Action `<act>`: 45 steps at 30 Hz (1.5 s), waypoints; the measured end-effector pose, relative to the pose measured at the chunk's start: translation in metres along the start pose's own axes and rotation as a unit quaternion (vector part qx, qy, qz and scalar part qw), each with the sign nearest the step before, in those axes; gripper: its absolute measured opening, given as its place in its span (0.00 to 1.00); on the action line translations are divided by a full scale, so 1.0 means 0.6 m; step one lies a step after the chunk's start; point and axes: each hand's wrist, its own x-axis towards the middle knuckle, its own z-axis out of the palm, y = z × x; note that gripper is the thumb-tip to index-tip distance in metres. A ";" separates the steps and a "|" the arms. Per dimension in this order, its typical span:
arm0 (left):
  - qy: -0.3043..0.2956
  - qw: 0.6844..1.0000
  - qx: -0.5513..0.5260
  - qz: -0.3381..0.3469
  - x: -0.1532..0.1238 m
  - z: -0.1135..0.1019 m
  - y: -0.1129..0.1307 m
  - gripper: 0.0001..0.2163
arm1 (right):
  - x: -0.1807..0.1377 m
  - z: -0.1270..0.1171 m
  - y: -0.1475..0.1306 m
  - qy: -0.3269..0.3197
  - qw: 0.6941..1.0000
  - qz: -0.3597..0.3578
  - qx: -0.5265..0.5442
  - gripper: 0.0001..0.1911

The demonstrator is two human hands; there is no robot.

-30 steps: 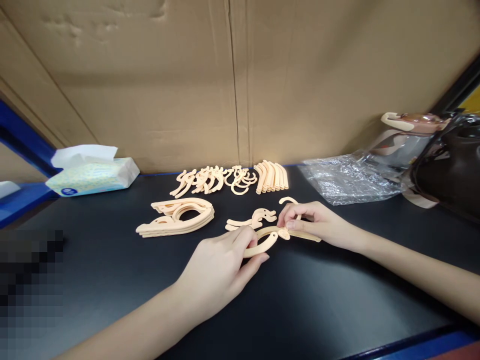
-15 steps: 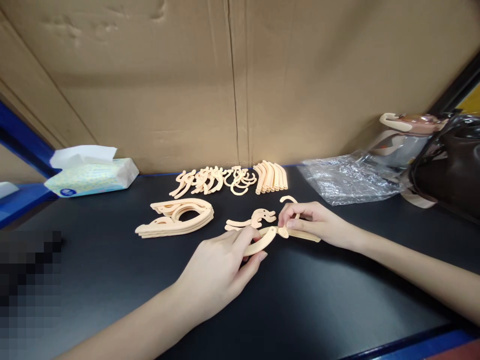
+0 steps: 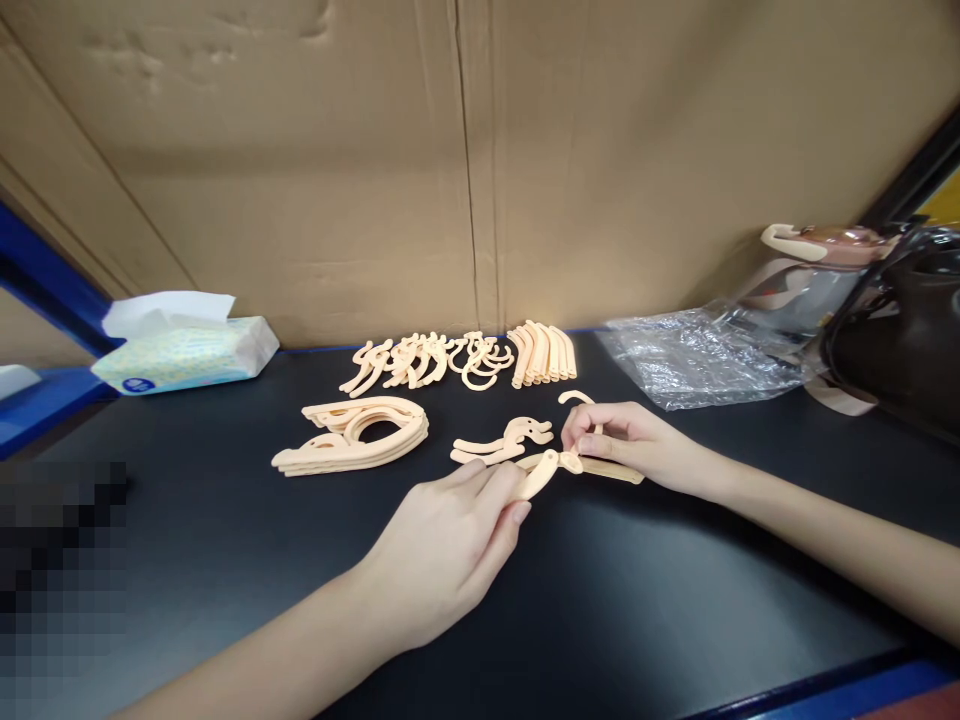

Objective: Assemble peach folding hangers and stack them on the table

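Observation:
My left hand (image 3: 442, 550) is closed around a short, curved beige plastic hanger arm (image 3: 540, 477), whose holed end points up to the right. My right hand (image 3: 630, 440) pinches the stem of a beige hanger hook (image 3: 576, 397); the hook's round base (image 3: 571, 463) lies against the arm's end. Under the right fingers a straighter beige piece (image 3: 616, 471) extends to the right. Fingers hide how these parts join. Just behind my left fingertips lie loose curved hanger pieces (image 3: 517, 432), one with a notched end.
A stack of folded beige hangers (image 3: 360, 462) sits to the left. Along the back lie piles of small arms (image 3: 415, 360), hooks (image 3: 480, 365) and tube-like pieces (image 3: 541, 352). A tissue pack (image 3: 191, 355), plastic bag (image 3: 697, 355), bottle (image 3: 810, 285) and dark bag (image 3: 900, 330) flank the table.
My left hand has turned slightly, and the held arm is more covered by its fingers. The hook's base has shifted a little to the right, against the arm's end.

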 end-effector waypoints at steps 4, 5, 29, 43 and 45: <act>-0.002 1.000 0.001 0.006 0.000 0.001 -0.002 0.07 | 0.001 0.001 -0.001 0.010 1.000 0.005 0.022 0.14; -0.002 1.000 0.002 0.011 0.001 0.002 -0.003 0.07 | 0.001 0.001 -0.001 0.014 0.999 0.005 0.032 0.13; -0.007 0.998 -0.045 0.042 0.004 0.019 -0.012 0.02 | 0.003 -0.001 0.003 -0.008 0.999 0.004 0.053 0.14; 0.010 0.998 -0.031 0.059 0.006 0.020 -0.008 0.04 | 0.002 0.004 0.001 -0.003 0.999 0.011 0.045 0.17; 0.012 0.998 -0.023 0.060 0.006 0.021 -0.007 0.03 | 0.002 0.004 0.000 -0.004 0.999 0.009 0.052 0.16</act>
